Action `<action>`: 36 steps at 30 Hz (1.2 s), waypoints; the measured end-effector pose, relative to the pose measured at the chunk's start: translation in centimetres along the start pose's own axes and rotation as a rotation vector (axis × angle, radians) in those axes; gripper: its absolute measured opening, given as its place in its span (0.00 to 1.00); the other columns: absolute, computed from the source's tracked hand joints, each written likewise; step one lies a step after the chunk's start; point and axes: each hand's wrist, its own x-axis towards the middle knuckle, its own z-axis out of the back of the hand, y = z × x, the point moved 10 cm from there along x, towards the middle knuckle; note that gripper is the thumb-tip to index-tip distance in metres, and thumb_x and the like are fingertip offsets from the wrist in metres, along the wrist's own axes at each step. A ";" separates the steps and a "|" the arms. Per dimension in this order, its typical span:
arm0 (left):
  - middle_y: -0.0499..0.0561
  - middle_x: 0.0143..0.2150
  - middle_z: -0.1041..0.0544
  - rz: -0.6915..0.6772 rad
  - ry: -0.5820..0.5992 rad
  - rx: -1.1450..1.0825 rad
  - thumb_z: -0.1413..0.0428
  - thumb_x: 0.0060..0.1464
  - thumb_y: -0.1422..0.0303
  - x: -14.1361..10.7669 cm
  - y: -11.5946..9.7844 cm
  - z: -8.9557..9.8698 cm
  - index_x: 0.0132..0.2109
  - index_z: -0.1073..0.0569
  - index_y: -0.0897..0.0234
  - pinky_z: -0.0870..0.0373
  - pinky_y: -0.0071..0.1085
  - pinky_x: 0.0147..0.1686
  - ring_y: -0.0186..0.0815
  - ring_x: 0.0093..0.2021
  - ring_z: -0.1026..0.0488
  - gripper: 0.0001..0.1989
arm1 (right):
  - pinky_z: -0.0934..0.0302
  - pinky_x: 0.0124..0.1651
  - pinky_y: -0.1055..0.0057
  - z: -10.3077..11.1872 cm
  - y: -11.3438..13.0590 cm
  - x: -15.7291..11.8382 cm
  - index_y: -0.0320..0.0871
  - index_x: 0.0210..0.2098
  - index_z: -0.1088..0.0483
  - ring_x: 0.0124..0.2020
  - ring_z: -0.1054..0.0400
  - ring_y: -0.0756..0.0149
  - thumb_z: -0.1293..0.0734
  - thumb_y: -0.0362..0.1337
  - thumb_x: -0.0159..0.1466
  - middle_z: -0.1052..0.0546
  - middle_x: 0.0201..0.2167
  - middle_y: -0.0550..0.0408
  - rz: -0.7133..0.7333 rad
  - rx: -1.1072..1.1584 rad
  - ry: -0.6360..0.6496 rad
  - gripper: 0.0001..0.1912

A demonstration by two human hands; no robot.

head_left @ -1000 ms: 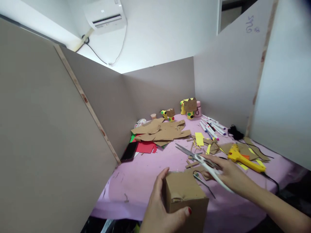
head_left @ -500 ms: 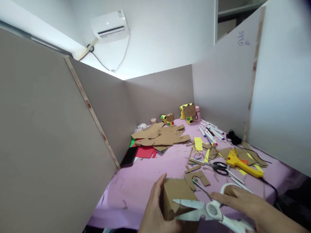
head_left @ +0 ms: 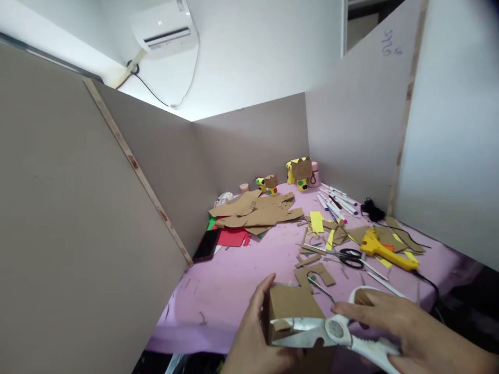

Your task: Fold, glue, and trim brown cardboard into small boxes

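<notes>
A small brown cardboard box (head_left: 296, 301) is gripped by my left hand (head_left: 253, 332), its fingers wrapped round the left side and underside. White-handled scissors (head_left: 337, 330) are in my right hand (head_left: 393, 322), with fingers through the handle loops. Their blades lie across the near edge of the box, slightly apart, with a bit of cardboard between them. The lower part of the box is hidden behind the blades and my left hand. Just beyond the box lies a cardboard piece with a curved cut-out (head_left: 322, 274), a thin metal tool (head_left: 322, 288) by it.
Black-handled scissors (head_left: 351, 258), a yellow glue gun (head_left: 385, 252) and cardboard scraps lie on the right. Several markers (head_left: 339, 200) are behind them. Cardboard sheets (head_left: 265, 210), red paper (head_left: 232, 237) and a phone (head_left: 206, 245) lie at the left. Yellow spotted figures (head_left: 302, 174) stand at the back.
The scissor blades have closed partway on the box's near edge. The box and my left hand have shifted slightly right in view. The camera has tilted a little downward.
</notes>
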 end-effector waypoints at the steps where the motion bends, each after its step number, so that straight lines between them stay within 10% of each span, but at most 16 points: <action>1: 0.60 0.56 0.29 -0.004 -0.008 0.015 0.38 0.32 0.72 -0.1 -0.2 0.0 0.63 0.46 0.66 0.32 0.38 0.52 0.50 0.52 0.28 0.48 | 0.31 0.37 0.67 -0.1 -0.3 -0.1 0.57 0.52 0.26 0.35 0.25 0.56 0.33 0.27 0.51 0.21 0.34 0.53 -0.004 0.000 0.000 0.30; 14: 0.62 0.52 0.26 0.005 -0.021 0.014 0.37 0.33 0.69 0.0 -0.5 -0.6 0.63 0.47 0.68 0.32 0.39 0.51 0.51 0.50 0.27 0.48 | 0.35 0.31 0.69 -0.6 -0.7 -0.2 0.55 0.49 0.26 0.33 0.25 0.58 0.39 0.20 0.39 0.21 0.32 0.55 -0.048 -0.074 0.073 0.40; 23: 0.62 0.59 0.31 -0.005 0.086 -0.041 0.35 0.32 0.67 1.7 -0.6 -0.2 0.64 0.47 0.68 0.37 0.39 0.56 0.52 0.57 0.32 0.51 | 0.41 0.31 0.75 -0.7 -0.8 1.2 0.51 0.34 0.23 0.28 0.30 0.65 0.35 0.26 0.52 0.22 0.26 0.61 -0.082 0.227 0.089 0.16; 36: 0.66 0.64 0.39 -0.018 0.022 -0.237 0.31 0.36 0.57 4.5 0.8 1.0 0.68 0.56 0.64 0.34 0.42 0.55 0.54 0.59 0.34 0.59 | 0.36 0.32 0.70 -4.0 -10.0 2.3 0.45 0.53 0.28 0.29 0.30 0.63 0.31 0.51 0.58 0.22 0.31 0.54 -0.409 0.750 -0.069 0.28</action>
